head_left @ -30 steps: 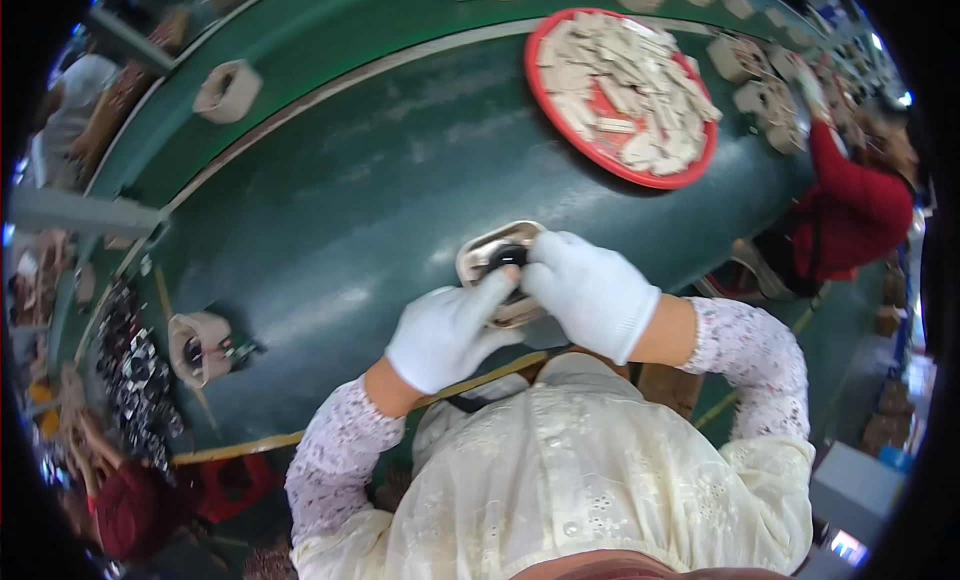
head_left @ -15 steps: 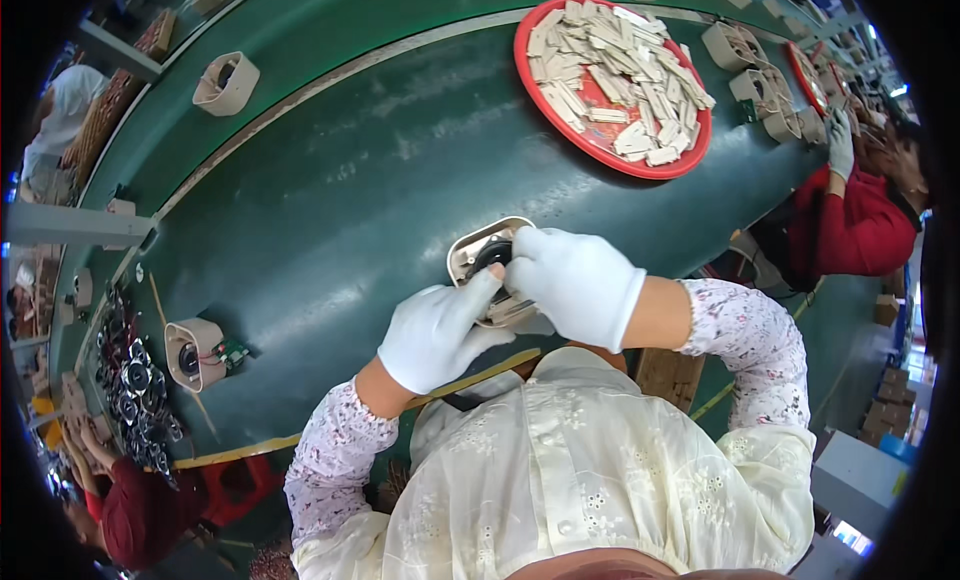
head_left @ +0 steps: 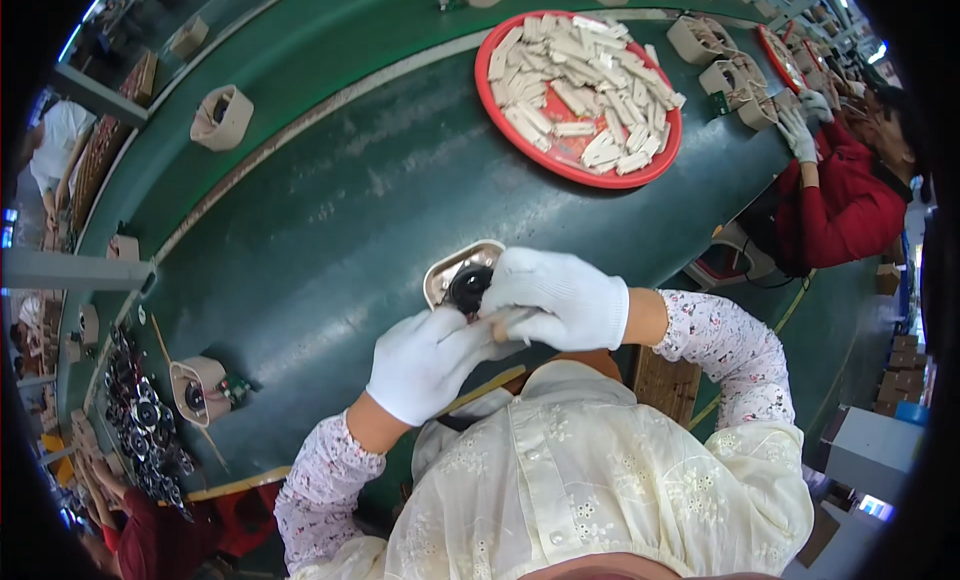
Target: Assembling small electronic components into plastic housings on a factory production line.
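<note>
In front of my body, a cream plastic housing [head_left: 436, 280] with rounded corners rests at the near part of the green table. A round black speaker [head_left: 468, 286] shows inside it. My left hand [head_left: 428, 360], in a white glove, is closed around the housing's near left side. From the right, my gloved right hand [head_left: 560, 295] reaches over the housing beside the speaker, its fingers bent and pinched together. Both hands' fingertips meet at the near edge and cover that side of the housing. What the right fingers pinch is hidden.
Beyond my hands stands a red round tray [head_left: 610, 180] of cream plastic strips [head_left: 575, 130]. To the left are another housing [head_left: 200, 390] with a green circuit board and a pile of black speakers [head_left: 145, 415]. A co-worker's gloved hand [head_left: 797, 133] is by housings at right.
My right hand has shifted down toward the housing's near edge, and its fingers now meet my left hand's. More of the speaker shows. The whole view has shifted slightly.
</note>
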A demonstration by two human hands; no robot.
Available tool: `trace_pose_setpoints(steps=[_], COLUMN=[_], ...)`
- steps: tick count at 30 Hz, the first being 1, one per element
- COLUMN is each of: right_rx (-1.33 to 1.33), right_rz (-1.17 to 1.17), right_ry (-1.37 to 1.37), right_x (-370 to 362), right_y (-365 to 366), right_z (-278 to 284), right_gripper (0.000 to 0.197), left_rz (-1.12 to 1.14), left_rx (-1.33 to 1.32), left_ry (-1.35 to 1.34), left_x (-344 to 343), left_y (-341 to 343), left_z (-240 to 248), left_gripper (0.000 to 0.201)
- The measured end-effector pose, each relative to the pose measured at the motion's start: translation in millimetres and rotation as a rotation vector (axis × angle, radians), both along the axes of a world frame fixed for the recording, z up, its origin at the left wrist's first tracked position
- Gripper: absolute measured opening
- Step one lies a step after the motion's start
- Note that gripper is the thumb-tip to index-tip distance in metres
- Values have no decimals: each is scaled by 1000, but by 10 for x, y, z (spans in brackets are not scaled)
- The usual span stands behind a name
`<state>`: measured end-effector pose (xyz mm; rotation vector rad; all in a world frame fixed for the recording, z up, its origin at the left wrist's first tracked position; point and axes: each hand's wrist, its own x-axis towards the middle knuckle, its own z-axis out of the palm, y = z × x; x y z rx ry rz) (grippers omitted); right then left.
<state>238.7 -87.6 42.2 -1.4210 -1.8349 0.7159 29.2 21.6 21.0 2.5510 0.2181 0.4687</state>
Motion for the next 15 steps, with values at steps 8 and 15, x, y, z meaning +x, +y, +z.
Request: trace_pose_setpoints(steps=[8,15], right_rx=[276,551], right_rz=[3,-124], right_ry=[-378,-79], right_x=[-114,201], right_y=[-181,-107], right_z=[-9,374], right_gripper=[10,41], left_rz=[-47,-53], left_rx=[13,177], left_ry=[31,9], left_x=[21,71], left_y=[-9,185], left_z=[44,-39], left_gripper=[20,28])
